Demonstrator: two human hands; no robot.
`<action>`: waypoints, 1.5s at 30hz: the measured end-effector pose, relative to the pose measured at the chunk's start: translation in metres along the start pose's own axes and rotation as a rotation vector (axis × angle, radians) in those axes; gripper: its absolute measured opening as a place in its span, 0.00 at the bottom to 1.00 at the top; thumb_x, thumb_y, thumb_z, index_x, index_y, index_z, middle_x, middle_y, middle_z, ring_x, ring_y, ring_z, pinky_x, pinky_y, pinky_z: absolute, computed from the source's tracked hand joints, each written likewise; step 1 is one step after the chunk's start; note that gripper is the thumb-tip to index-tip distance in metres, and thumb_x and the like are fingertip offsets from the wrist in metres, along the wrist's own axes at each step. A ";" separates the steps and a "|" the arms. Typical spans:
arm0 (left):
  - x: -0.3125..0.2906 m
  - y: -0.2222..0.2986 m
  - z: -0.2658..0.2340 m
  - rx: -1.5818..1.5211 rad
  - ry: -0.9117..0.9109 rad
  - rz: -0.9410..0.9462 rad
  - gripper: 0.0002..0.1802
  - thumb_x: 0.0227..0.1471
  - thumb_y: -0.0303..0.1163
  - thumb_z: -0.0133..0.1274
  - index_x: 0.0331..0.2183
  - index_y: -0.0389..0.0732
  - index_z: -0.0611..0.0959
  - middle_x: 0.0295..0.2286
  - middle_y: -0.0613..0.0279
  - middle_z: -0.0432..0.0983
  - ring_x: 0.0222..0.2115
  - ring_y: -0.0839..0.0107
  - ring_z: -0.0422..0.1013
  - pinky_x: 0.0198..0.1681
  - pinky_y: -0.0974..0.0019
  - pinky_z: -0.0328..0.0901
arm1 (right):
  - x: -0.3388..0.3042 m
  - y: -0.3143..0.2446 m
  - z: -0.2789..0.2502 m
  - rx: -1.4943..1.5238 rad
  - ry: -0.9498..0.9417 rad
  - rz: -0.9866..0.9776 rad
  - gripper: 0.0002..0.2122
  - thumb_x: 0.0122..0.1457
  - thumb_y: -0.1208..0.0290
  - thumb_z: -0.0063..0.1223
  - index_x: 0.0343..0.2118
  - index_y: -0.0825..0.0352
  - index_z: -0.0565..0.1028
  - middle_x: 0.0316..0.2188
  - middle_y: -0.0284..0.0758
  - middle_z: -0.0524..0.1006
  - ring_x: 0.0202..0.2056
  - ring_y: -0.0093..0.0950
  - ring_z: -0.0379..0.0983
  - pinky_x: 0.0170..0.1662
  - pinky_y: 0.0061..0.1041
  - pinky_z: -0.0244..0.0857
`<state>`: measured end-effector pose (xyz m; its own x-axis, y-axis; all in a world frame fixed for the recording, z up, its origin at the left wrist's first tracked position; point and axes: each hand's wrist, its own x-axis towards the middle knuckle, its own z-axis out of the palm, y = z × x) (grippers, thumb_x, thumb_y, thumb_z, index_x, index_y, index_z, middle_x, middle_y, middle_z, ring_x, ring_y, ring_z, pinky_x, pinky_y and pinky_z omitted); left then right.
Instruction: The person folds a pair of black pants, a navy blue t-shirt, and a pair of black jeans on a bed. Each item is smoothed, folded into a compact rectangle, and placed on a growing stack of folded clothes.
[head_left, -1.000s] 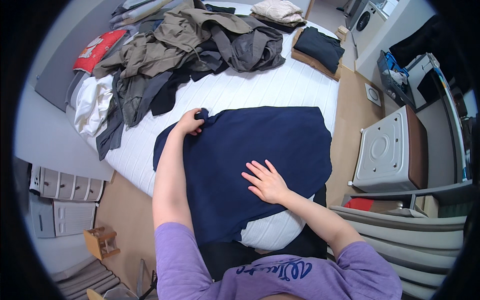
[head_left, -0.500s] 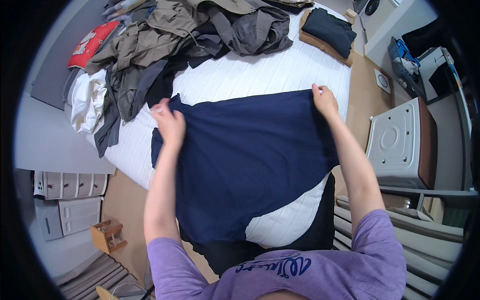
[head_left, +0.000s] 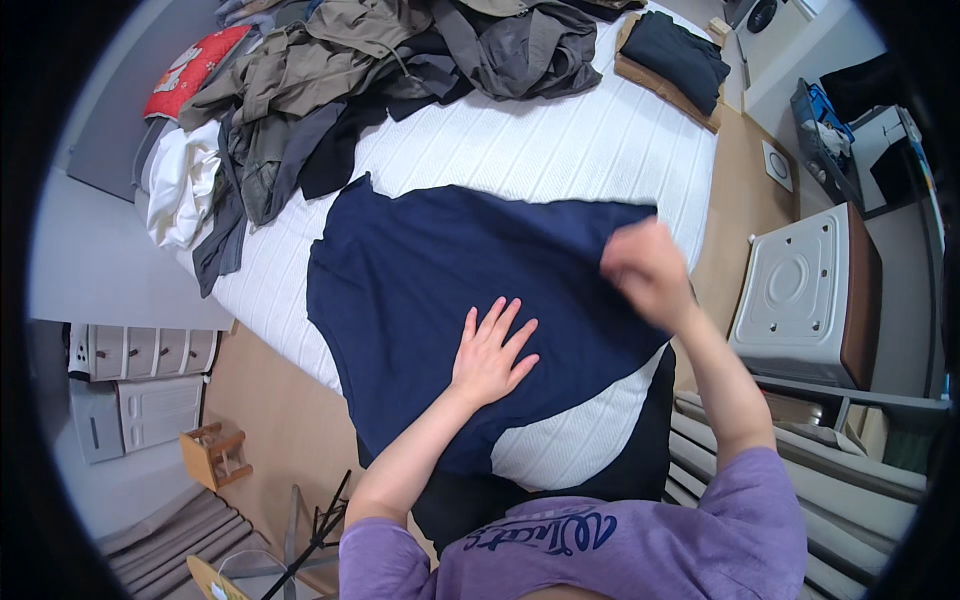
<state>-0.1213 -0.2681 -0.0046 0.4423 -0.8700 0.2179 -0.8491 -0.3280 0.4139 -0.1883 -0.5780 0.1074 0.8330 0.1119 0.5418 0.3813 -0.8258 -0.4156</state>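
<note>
On a ribbed white bed (head_left: 530, 150), one smooth navy garment (head_left: 410, 255) lies under the left hand (head_left: 490, 360), fingers (head_left: 507, 318) wide; blurred right hand (head_left: 648, 268), grip unclear.

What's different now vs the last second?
Left hand let go of the navy garment's far-left corner, moved right and toward the person, and now lies spread flat on the cloth. Right hand came toward the person from the far-right corner; blurred, hold unclear. Unchanged: heaped clothes and folded dark clothing on the bed.
</note>
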 end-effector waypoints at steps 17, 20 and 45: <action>0.002 -0.009 0.026 -0.176 0.424 -0.221 0.09 0.51 0.21 0.56 0.36 0.35 0.84 0.47 0.49 0.78 0.53 0.48 0.73 0.57 0.52 0.68 | -0.118 -0.073 0.061 0.576 0.098 1.271 0.17 0.63 0.60 0.65 0.39 0.74 0.82 0.21 0.28 0.77 0.22 0.14 0.68 0.26 0.18 0.62; 0.002 -0.009 0.025 -0.166 0.409 -0.212 0.09 0.50 0.21 0.56 0.36 0.35 0.84 0.47 0.49 0.78 0.53 0.49 0.73 0.57 0.52 0.68 | -0.105 -0.066 0.069 0.849 0.066 1.408 0.18 0.62 0.58 0.66 0.39 0.73 0.82 0.21 0.28 0.77 0.20 0.14 0.66 0.24 0.18 0.58; 0.002 0.009 0.002 -0.127 0.306 -0.088 0.10 0.52 0.29 0.61 0.39 0.41 0.84 0.51 0.52 0.75 0.57 0.50 0.70 0.60 0.42 0.63 | 0.054 0.189 -0.018 0.239 0.344 0.879 0.12 0.64 0.65 0.59 0.36 0.71 0.81 0.28 0.30 0.80 0.32 0.20 0.73 0.38 0.24 0.68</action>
<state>-0.1286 -0.2735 -0.0025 0.5945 -0.6832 0.4240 -0.7698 -0.3312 0.5456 -0.0785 -0.7380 0.0714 0.7113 -0.6898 0.1350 -0.2181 -0.3992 -0.8905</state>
